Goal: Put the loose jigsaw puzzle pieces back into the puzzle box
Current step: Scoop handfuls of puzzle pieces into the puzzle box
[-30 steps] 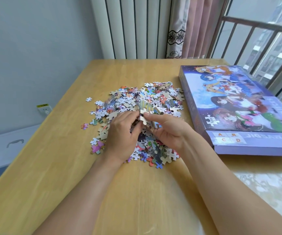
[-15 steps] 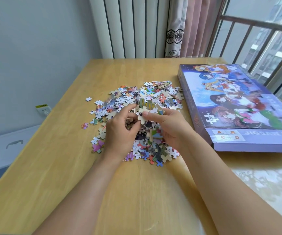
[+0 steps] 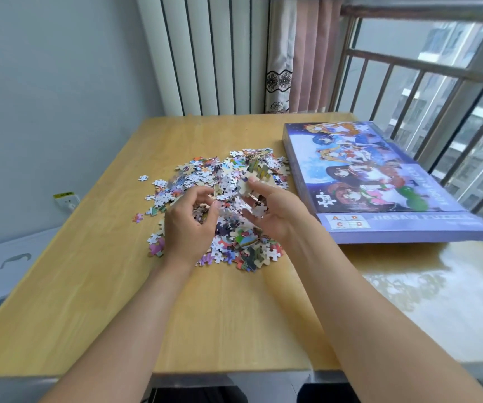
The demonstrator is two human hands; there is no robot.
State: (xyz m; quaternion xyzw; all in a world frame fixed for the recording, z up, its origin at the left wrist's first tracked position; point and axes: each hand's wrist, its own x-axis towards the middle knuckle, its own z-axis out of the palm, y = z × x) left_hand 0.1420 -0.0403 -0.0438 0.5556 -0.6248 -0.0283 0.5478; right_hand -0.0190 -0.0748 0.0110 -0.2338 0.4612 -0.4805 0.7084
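Pile of loose puzzle pieces (image 3: 228,205) heaped at frame centre on the wooden table (image 3: 95,280), directly under both hands; closed puzzle box (image 3: 379,181) flat at centre right, just beside the pile. Right hand (image 3: 278,213) curled round a small clump of pieces (image 3: 253,181), thumb and fingertips pinching it above the heap; left hand (image 3: 188,222) cupped, fingers bent over the pile, pieces in it too blurred to tell. Compared with half a second ago: hands apart rather than touching, clump raised a little toward the box.
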